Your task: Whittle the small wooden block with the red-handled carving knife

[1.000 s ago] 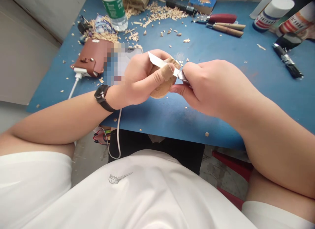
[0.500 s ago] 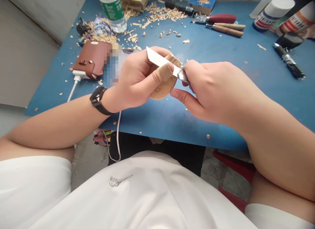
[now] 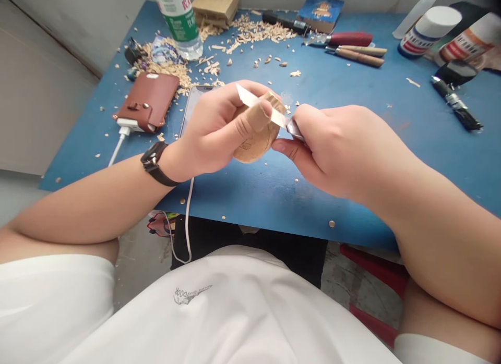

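My left hand [image 3: 219,126] is wrapped round a rounded piece of wood [image 3: 254,145] with lines marked on its face. Its thumb, covered at the tip by a tan band, presses by the back of a knife blade [image 3: 248,96]. In my right hand [image 3: 336,140] is the knife's metal handle [image 3: 294,129], largely hidden by the curled fingers. The blade lies across the upper part of the wood and points up and left. My right thumb touches or nearly touches the wood's lower right edge.
Wood shavings [image 3: 258,33] cover the back of the blue table [image 3: 250,189]. A water bottle [image 3: 182,25], a brown leather case [image 3: 151,98] with a white cable, and a phone [image 3: 190,106] are on the left. Carving tools [image 3: 358,56] lie behind; paint bottles [image 3: 430,30] stand at right.
The view has tilted slightly, so the table sits a bit lower. The blade has shifted slightly right across the wood, and the wood has turned a little. Both hands keep their grips.
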`<state>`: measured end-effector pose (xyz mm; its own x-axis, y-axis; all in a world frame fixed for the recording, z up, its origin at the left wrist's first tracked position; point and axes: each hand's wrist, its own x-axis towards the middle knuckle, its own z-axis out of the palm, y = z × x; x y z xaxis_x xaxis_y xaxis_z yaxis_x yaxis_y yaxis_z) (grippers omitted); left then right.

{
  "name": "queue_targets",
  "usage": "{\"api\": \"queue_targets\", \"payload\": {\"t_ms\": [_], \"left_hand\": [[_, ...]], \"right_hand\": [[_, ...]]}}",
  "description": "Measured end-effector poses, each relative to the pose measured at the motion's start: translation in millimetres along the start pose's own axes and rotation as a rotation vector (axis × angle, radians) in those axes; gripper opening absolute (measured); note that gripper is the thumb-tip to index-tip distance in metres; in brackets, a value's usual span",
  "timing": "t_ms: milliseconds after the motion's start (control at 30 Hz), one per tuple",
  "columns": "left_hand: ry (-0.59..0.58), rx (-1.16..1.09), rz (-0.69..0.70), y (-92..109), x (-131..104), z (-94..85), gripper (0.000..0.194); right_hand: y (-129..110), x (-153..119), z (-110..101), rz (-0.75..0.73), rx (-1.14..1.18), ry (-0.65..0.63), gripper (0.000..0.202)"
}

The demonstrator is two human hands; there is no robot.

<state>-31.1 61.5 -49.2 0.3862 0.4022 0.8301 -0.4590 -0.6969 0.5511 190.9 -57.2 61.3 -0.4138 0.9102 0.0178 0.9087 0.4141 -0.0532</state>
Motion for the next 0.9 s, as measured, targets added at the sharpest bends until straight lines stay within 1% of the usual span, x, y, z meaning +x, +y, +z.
{"api": "queue_targets", "payload": {"t_ms": [33, 133, 167, 267, 333, 400, 467, 533, 600, 667, 767, 900], "left_hand": [[-0.04, 0.023, -0.123, 3, 3, 3.2, 0.054], [0.073, 0.173, -0.294, 25, 21, 20.1, 0.066], [0.091, 0.196, -0.315, 35, 29, 27.4, 0.069], [0.093, 0.214, -0.307, 59, 50, 46.8, 0.072], [0.086, 0.221, -0.308, 69, 57, 51.1, 0.073], [0.082, 0.223, -0.316, 75, 55, 45.8, 0.074], [0.064, 0.217, -0.335, 77, 47, 32.8, 0.074], [-0.008, 0.212, -0.38, 78, 35, 16.6, 0.075], [-0.128, 0.248, -0.465, 76, 25, 2.6, 0.076], [-0.152, 0.295, -0.464, 74, 20, -5.5, 0.079], [-0.134, 0.372, -0.403, 72, 17, -6.5, 0.081], [-0.091, 0.369, -0.451, 71, 13, 0.7, 0.082]], "right_hand": [[1, 0, 0, 0.011, -0.01, 0.002, 0.04], [3, 1, 0, 0.014, -0.015, 0.022, 0.044], [4, 1, 0, 0.008, -0.015, 0.029, 0.043], [3, -1, 1, -0.016, -0.018, 0.036, 0.042], [0, -2, 0, -0.019, -0.024, 0.023, 0.044], [-3, -2, -1, -0.012, -0.037, 0.015, 0.044], [-6, -1, -3, -0.005, -0.067, 0.0, 0.041], [-7, 0, -4, 0.001, -0.098, -0.031, 0.038], [-7, -1, -3, -0.015, -0.081, -0.035, 0.034], [-5, -2, -2, -0.041, -0.032, -0.003, 0.033], [-2, -6, 0, -0.042, -0.003, 0.024, 0.038], [0, -9, 5, 0.029, 0.01, 0.12, 0.049]]}}
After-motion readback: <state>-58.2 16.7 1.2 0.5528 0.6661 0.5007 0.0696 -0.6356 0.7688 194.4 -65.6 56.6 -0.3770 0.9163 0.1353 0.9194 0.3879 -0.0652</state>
